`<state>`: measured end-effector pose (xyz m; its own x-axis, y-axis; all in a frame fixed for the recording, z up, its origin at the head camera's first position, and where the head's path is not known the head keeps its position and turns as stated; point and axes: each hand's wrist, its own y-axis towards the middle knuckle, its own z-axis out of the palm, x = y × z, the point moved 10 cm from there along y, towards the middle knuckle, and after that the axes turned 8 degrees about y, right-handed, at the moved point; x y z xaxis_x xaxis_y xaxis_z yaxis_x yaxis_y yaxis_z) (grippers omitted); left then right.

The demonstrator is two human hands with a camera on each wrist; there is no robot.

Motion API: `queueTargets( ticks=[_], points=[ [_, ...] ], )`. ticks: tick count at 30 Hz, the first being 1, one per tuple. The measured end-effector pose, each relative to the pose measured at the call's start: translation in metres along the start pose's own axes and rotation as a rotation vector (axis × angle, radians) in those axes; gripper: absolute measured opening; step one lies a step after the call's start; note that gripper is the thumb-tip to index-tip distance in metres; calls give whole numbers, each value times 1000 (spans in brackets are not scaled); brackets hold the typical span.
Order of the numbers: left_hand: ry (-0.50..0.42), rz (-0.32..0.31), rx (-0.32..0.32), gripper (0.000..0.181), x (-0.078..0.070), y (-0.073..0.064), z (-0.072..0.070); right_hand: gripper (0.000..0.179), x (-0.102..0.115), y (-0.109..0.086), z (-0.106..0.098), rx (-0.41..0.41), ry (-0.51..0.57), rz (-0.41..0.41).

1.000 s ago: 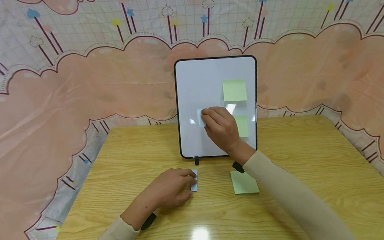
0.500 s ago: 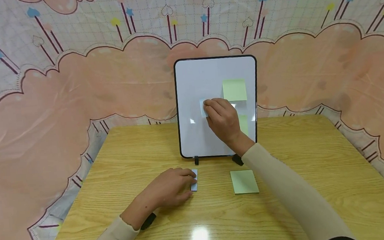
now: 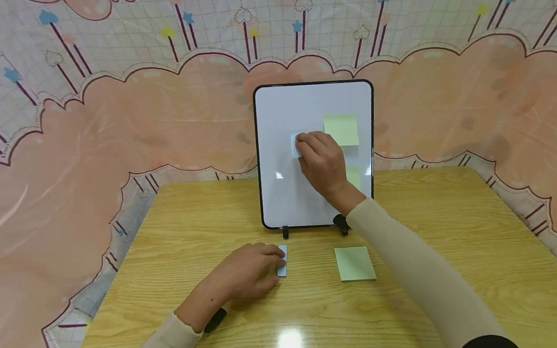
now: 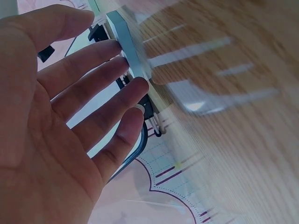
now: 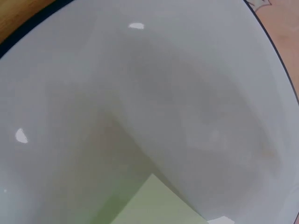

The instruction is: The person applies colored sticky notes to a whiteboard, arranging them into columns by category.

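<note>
My right hand (image 3: pixel 322 162) pinches a light blue sticky note (image 3: pixel 294 150) against the upper middle of a whiteboard (image 3: pixel 277 107) standing on the table. The right wrist view shows the board's glossy face (image 5: pixel 163 70) and a corner of a green sticky note (image 5: pixel 156 205), but neither fingers nor blue note. On the table, my left hand (image 3: pixel 244 273) rests its fingertips at a narrow blue pad of sticky notes (image 3: pixel 282 271). In the left wrist view those fingers (image 4: pixel 88 84) are loosely extended against the pad's edge (image 4: pixel 126 39), thumb apart.
Two green sticky notes hang on the board's right side, an upper one (image 3: pixel 341 130) and a lower one (image 3: pixel 353 177) partly behind the right hand. A green pad (image 3: pixel 355 264) lies by the right forearm. A patterned cloth (image 3: pixel 189 115) surrounds the table (image 3: pixel 202 208).
My right hand has moved up the board with the light blue sticky note, which sits higher and slightly further right. My left hand has stayed at the blue pad.
</note>
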<state>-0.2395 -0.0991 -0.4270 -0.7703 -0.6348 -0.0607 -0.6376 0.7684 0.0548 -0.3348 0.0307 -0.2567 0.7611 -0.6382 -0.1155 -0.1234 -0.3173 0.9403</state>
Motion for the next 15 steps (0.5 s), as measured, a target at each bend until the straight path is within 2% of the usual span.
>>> queueTargets(
  ticks=[10,15],
  points=[
    [-1,23,-17,32,-1,1,0,14,-10,11,5,-10,-17,28],
    [3,27,-19,31,-1,1,0,13,-18,13,11,21,-18,69]
  ],
)
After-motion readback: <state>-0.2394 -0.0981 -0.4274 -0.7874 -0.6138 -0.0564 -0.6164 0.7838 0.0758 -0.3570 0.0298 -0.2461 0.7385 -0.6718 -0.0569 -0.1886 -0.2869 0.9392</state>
